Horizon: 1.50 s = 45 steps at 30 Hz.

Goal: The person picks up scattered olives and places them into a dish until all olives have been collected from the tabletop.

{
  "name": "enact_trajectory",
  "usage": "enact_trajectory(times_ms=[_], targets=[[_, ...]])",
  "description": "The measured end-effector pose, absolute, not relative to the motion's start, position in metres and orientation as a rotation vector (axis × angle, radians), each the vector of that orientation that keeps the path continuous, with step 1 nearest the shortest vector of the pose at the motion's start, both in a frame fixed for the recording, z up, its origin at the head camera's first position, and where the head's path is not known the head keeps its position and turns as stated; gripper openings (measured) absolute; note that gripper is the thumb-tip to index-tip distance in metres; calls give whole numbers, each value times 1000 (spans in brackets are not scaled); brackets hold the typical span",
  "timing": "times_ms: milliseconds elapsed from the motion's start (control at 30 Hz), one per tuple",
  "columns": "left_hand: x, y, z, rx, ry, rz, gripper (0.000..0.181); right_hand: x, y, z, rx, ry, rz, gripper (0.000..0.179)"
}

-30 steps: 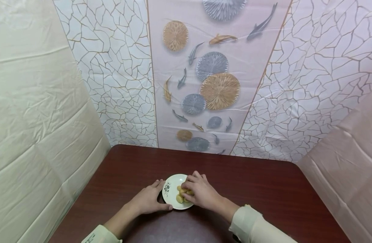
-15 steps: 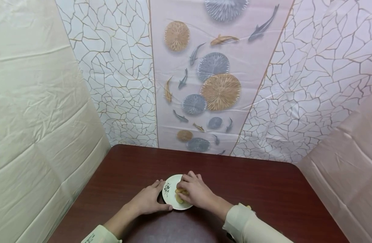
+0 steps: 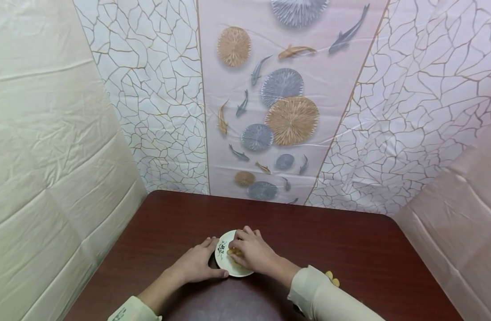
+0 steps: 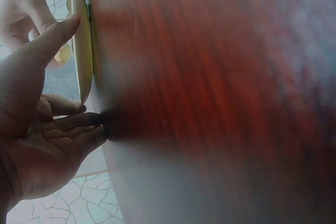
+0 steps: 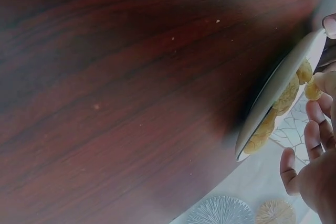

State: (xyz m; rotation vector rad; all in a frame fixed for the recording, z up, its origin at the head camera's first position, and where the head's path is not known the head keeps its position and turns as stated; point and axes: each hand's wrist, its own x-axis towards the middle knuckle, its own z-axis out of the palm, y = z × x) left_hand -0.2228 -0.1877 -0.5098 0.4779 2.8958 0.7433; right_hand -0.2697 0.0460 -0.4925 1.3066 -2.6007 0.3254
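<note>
A small white plate with a dark floral print lies on the table. My left hand holds its left side, thumb on the near rim and fingers at the far rim. Over the plate's right half, my right hand pinches a small rounded yellow piece of food between thumb and index finger. In the right wrist view the other fingers are loosely bent. More lumpy yellow pieces lie across the plate, mostly hidden under the right hand in the head view.
On the dark red wooden table, a few yellow pieces lie beside the right sleeve. Patterned cloth hangs behind the table, with pale cloth at the left side.
My right hand has shifted left across the plate. Yellow pieces on the table by the right sleeve have come into view. The left hand keeps its place at the plate.
</note>
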Motion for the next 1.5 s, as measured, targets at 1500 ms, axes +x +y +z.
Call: enact_trajectory(times_ms=[1500], targets=[[-226, -188, -514, 463, 2891, 740, 120, -280, 37, -500, 1144, -2797, 440, 14]])
